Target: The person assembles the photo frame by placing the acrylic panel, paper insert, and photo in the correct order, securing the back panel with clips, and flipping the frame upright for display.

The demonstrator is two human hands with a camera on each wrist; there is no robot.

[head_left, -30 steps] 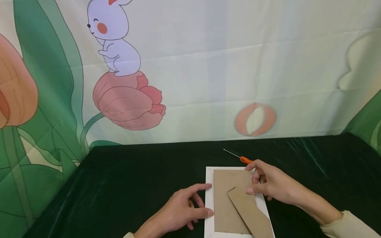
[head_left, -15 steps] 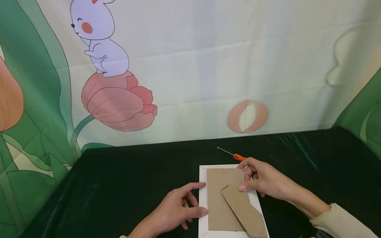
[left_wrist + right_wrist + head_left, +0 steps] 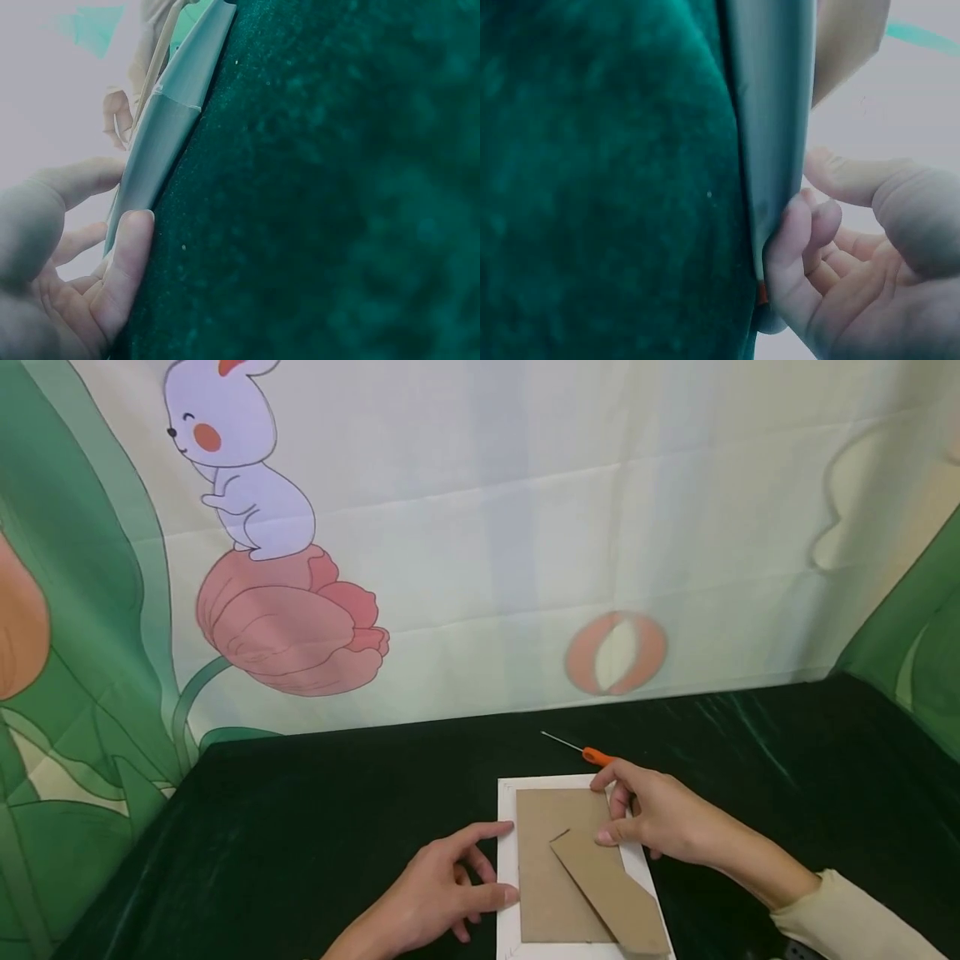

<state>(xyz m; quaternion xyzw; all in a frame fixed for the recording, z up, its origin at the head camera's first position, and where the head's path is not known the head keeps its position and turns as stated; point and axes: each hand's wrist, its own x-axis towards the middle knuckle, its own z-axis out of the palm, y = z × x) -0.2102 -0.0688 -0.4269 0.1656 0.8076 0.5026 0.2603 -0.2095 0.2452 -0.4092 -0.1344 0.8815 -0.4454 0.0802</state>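
A white picture frame [image 3: 508,860] lies face down on dark green cloth, with its brown backing board [image 3: 542,902] and slanted easel leg [image 3: 611,889] on top. My left hand [image 3: 446,881] holds the left side, thumb and index fingertip on the white border. In the left wrist view, fingers of the left hand [image 3: 82,255] lie along the frame's outer side [image 3: 154,150]. My right hand [image 3: 660,814] grips the upper right part, index finger at the top edge and thumb over the board. The right wrist view shows the right hand [image 3: 855,255] against the frame's side [image 3: 772,127].
A screwdriver [image 3: 597,757] with an orange handle lies just beyond the frame, its shaft pointing back left and its handle end hidden behind my right hand. The green cloth [image 3: 337,802] covers the table. A printed curtain [image 3: 450,527] with a rabbit and flowers hangs behind.
The head view has turned slightly right, so everything sits further left in it. Both hands keep their places on the picture frame, and the easel leg keeps its slant.
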